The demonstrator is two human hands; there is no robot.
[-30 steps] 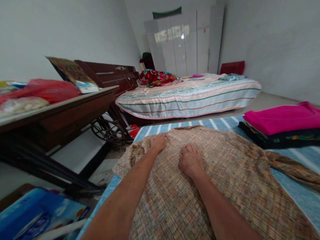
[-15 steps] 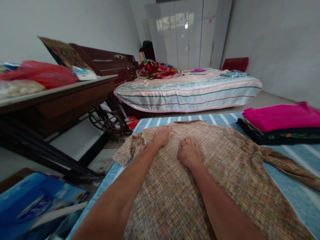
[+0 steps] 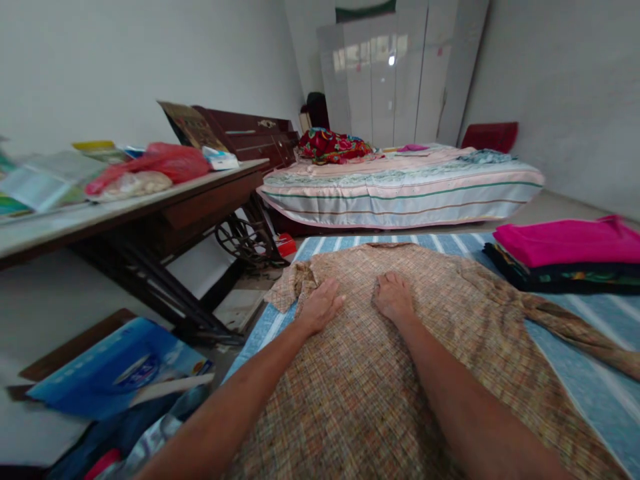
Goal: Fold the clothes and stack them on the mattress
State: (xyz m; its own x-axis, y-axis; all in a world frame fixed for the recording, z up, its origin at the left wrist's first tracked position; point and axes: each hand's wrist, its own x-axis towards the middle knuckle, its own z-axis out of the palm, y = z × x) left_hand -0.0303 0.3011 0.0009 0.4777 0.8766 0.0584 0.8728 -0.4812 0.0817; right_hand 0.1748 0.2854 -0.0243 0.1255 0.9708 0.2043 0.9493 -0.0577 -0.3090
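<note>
A tan checked shirt point(image 3: 440, 320) lies spread flat on a blue-and-white striped sheet point(image 3: 590, 380). My left hand point(image 3: 320, 305) rests palm down on the shirt near its left sleeve, fingers stretched out. My right hand point(image 3: 394, 298) presses flat on the shirt's middle, a little to the right, fingers extended. One sleeve point(image 3: 580, 333) trails off to the right. Neither hand holds anything.
A folded pink cloth point(image 3: 565, 241) tops a dark folded stack at the right. A wooden sewing-machine table point(image 3: 150, 213) with bags and papers stands at left. A bed point(image 3: 400, 187) and white wardrobe point(image 3: 400, 80) lie beyond. A blue package point(image 3: 120, 367) lies on the floor.
My left hand has slid back and leftward across the shirt toward the sleeve. The right hand stayed pressed on the middle. The camera view turned slightly left.
</note>
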